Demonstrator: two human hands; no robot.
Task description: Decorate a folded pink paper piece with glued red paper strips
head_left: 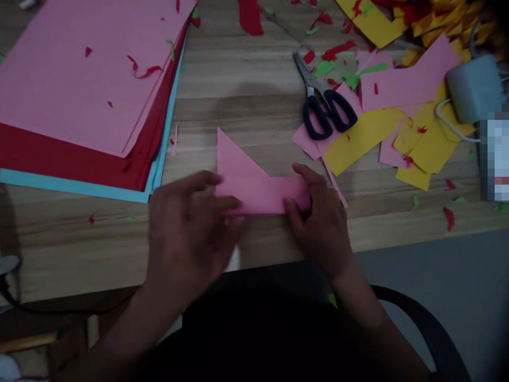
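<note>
A folded pink sheet of paper (254,193) lies near the table's front edge, with a pointed flap rising at its left end and a straight fold along the bottom. My right hand (320,215) grips its right end, thumb in front and fingers behind. At the left end is my left hand (189,225), slightly blurred, its fingers apart and over or against the paper; whether they press on it I cannot tell. Beyond the right hand, scissors (324,106) with dark blue handles rest partly spread, partly on pink scraps.
At left lies a stack of pink (91,69), red (79,156) and light blue sheets (75,181). Yellow strips (360,140), pink cut pieces (401,85) and red and green bits cover the right side, beside a white adapter (477,87). A chair armrest (425,323) curves below right.
</note>
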